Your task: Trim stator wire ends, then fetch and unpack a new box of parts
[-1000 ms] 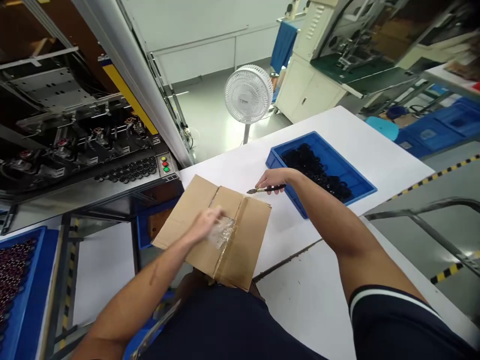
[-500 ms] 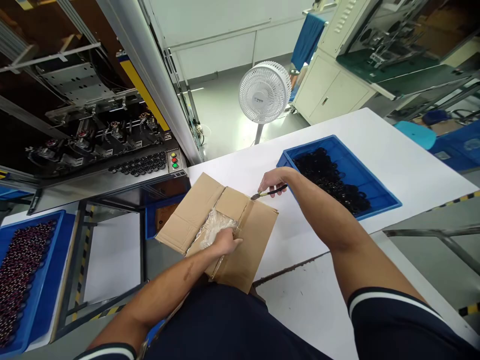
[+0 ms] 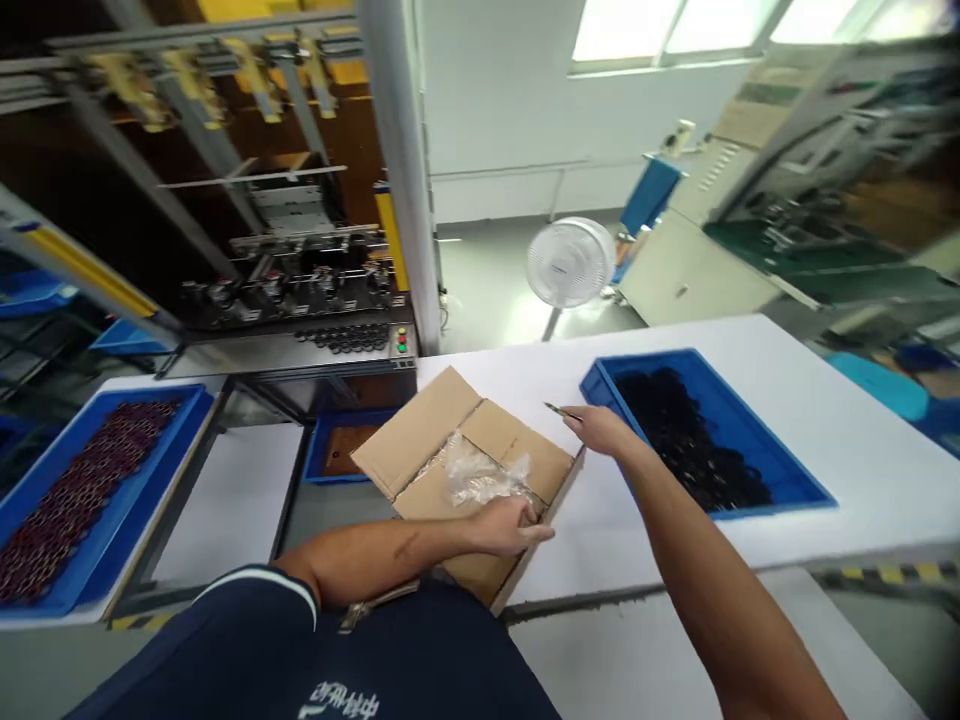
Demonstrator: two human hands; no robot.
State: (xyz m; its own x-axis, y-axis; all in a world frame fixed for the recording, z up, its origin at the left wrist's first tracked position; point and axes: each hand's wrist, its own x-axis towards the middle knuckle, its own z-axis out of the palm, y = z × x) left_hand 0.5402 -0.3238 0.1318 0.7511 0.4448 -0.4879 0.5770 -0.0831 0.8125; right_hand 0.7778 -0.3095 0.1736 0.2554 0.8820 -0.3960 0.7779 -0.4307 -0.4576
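A cardboard box (image 3: 416, 425) sits open in front of me at the table's edge, with a crumpled clear plastic bag (image 3: 480, 475) in its opening. My left hand (image 3: 510, 525) is closed on the right side of the box, its fingers curled inside the edge and partly hidden. Just right of the box, my right hand (image 3: 600, 430) grips a pair of pliers (image 3: 559, 409). Their jaws point left, apart from the cardboard, and most of the handles are hidden in my palm.
Right of my hand stands a blue bin (image 3: 750, 420) of black rings. Farther left, another blue bin (image 3: 97, 560) holds dark reddish parts. A machine (image 3: 300, 270) with a row of fixtures rises at the back left. A white fan (image 3: 570, 262) stands behind the table (image 3: 517, 370).
My view has tilted up. The right hand and pliers have moved away from the box's edge. The right flap, flat before, now shows nearly edge-on beside my left hand.
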